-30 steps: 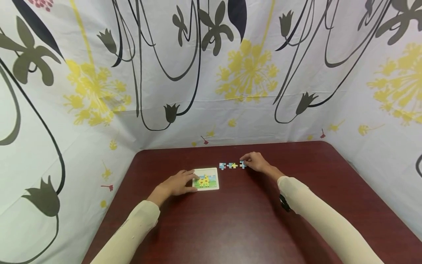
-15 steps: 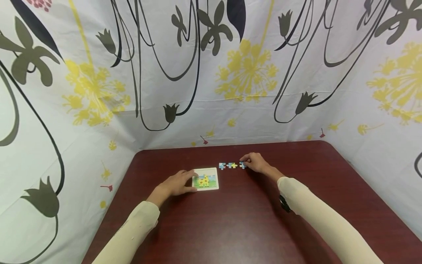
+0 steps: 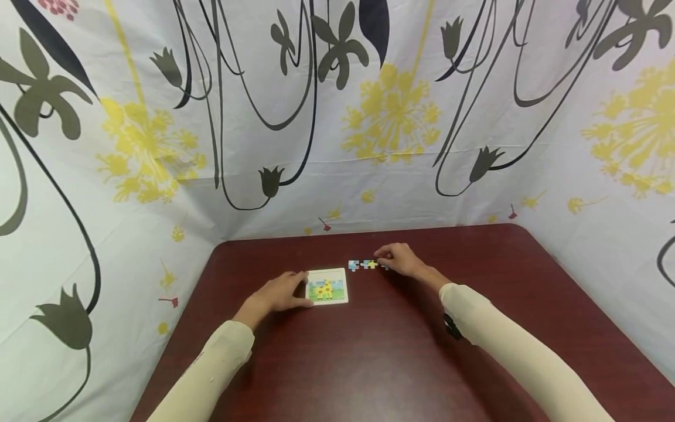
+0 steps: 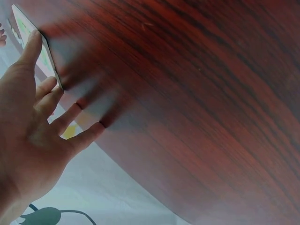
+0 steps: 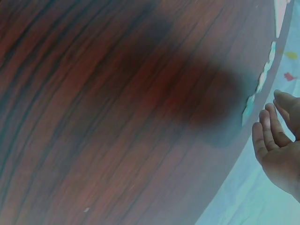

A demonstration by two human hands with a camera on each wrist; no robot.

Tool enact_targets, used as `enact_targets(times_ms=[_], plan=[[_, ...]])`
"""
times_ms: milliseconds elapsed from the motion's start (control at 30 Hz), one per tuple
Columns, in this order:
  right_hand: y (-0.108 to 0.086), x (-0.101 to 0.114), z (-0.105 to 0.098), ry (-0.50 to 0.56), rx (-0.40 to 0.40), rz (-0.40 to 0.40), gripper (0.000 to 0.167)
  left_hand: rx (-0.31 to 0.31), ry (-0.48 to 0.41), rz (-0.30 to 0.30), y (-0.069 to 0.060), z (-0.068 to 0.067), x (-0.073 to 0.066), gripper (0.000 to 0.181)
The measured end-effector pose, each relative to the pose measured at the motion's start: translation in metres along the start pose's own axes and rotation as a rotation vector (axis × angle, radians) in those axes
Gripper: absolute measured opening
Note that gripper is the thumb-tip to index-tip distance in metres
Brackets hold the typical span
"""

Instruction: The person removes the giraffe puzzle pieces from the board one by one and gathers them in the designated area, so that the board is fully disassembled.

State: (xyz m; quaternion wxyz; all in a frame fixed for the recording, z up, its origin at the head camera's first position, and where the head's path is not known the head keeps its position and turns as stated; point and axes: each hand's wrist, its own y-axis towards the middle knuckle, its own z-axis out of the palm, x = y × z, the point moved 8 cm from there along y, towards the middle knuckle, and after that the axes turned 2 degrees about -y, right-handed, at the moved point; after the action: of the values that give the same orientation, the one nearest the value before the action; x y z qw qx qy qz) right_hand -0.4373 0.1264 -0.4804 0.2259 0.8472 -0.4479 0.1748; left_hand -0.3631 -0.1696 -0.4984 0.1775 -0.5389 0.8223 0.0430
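Observation:
A white-rimmed tray with a giraffe picture lies on the table. My left hand touches its left side, thumb at the near corner and index finger at the far one; in the left wrist view, the hand has its thumb against the tray and its other fingers spread. Right of the tray are puzzle pieces in a row: a blue-and-white one, a yellow-and-blue one and a partly hidden blue one. Above this last one hovers my right hand, its relaxed fingers holding nothing visible.
The dark red table has rounded far corners. Patterned cloth hangs behind it and at both sides. In the right wrist view, the pieces lie close to the table's far edge.
My right hand has moved slightly left from the rightmost piece toward the middle one. My left index finger has drawn back from over the picture to the tray's left edge.

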Motion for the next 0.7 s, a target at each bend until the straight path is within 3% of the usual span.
enact_targets(times_ms=[300,433,700], plan=[[0.013,0.033,0.018,0.015,0.019,-0.014,0.022,0.006,0.015,-0.008,0.0,0.003,0.004,0.087],[0.018,0.047,0.028,0.042,0.036,-0.036,0.022,0.005,0.029,0.015,0.001,0.002,0.002,0.085],[0.024,0.076,0.049,0.084,0.083,-0.12,0.023,0.016,0.03,0.036,0.004,0.002,-0.001,0.058]])
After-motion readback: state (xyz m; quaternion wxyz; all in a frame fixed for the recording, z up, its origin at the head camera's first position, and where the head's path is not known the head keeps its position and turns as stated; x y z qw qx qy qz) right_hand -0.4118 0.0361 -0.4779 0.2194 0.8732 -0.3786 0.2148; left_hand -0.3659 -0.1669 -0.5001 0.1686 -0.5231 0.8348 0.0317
